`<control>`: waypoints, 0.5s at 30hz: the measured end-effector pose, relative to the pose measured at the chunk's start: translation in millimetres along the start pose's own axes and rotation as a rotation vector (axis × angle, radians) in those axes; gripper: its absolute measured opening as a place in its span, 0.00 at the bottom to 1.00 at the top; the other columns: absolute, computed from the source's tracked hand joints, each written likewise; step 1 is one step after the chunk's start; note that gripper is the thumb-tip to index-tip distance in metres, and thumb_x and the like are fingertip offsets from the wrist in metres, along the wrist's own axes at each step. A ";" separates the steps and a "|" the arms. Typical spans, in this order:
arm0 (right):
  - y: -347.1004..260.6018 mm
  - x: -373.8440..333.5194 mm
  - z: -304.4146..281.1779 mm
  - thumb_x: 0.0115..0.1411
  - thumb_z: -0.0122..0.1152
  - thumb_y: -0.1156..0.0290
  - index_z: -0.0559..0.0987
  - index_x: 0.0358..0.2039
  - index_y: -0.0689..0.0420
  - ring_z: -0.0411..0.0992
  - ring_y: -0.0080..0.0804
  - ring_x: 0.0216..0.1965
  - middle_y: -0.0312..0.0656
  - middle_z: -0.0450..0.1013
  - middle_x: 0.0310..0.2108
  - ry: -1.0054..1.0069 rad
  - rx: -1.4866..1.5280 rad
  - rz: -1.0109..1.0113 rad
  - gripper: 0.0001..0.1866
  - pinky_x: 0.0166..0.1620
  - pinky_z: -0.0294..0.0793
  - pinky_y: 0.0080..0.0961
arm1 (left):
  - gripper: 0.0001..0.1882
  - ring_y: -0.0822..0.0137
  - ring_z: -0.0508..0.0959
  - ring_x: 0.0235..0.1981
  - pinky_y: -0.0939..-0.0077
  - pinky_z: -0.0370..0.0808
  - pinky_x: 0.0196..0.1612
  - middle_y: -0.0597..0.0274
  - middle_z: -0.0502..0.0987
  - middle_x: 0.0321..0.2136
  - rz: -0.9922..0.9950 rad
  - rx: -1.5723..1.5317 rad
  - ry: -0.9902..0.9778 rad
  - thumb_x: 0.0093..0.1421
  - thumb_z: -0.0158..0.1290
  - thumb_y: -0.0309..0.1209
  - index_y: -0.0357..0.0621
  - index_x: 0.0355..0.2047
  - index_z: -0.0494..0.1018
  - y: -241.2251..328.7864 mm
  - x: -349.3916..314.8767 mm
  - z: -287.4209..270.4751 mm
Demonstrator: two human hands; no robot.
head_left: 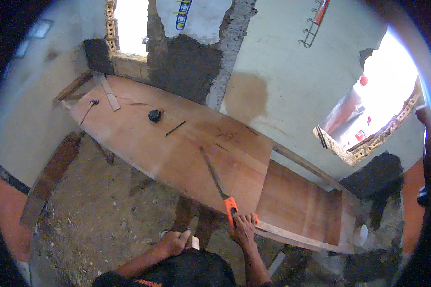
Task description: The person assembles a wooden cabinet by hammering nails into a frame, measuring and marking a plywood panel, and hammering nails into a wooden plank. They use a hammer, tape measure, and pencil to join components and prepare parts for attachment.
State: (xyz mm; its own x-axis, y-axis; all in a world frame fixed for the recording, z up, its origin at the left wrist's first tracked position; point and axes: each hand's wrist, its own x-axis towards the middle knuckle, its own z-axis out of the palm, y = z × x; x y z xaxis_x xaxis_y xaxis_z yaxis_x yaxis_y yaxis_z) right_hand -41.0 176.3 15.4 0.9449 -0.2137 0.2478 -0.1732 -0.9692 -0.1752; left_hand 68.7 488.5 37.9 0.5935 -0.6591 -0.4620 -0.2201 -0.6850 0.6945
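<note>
1. Head view: grips the saw (229, 204) in the right hand (244, 228), fingers wrapped round the orange handle.
2. Holds a short block (194, 243) in the left hand (176, 242), fingers curled round it, pale end facing right, apart from the saw and on the near side of the sheet (165, 150).
3. Extends the blade over the sheet, pointing away and leftward; cannot tell whether touching it.
4. Seems done, judging by the layout: laying the sheet across most of the frame (306, 166).
5. Seems unfinished at the right end, dropping to a lower panel (292, 201) behind the front rail (292, 235), and at the far-left corner, with bare frame showing.
6. Suggests, by the block's pale, squarish end, a cut already made; too small to tell whether more sawing is left.
7. Includes, loose on the sheet, a hammer (87, 112), a round black object (154, 115), a dark stick (175, 128) and, near the left end, a wood strip (110, 93).
</note>
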 end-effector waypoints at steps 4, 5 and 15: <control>-8.3 80.7 30.4 0.48 0.69 0.52 0.78 0.48 0.52 0.69 0.49 0.54 0.45 0.75 0.45 -0.165 -0.046 -0.137 0.28 0.69 0.50 0.56 | 0.34 0.31 0.77 0.45 0.44 0.72 0.50 0.29 0.78 0.37 -0.115 -0.080 0.176 0.69 0.34 0.52 0.32 0.33 0.78 -59.2 -2.1 -38.1; -12.1 97.6 36.5 0.47 0.70 0.55 0.79 0.47 0.52 0.69 0.48 0.53 0.46 0.75 0.44 -0.125 -0.036 -0.201 0.26 0.69 0.50 0.56 | 0.32 0.32 0.78 0.44 0.44 0.72 0.48 0.29 0.78 0.35 -0.098 -0.072 0.232 0.69 0.35 0.51 0.32 0.33 0.77 -72.3 -6.1 -50.6; 1.8 208.4 93.4 0.49 0.69 0.62 0.80 0.42 0.53 0.71 0.47 0.45 0.45 0.76 0.39 -0.046 0.245 -0.104 0.19 0.59 0.62 0.48 | 0.21 0.50 0.79 0.36 0.55 0.74 0.41 0.41 0.77 0.30 -0.220 -0.107 0.539 0.69 0.43 0.44 0.34 0.40 0.72 -198.8 -35.8 -112.2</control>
State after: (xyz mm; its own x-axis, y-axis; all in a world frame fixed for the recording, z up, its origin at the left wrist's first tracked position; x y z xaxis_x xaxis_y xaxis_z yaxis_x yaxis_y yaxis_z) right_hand 181.6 141.5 -22.3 0.9666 -0.1038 0.2342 -0.0077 -0.9256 -0.3783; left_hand 178.1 683.1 -21.7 0.9320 -0.2356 -0.2756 0.0153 -0.7340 0.6790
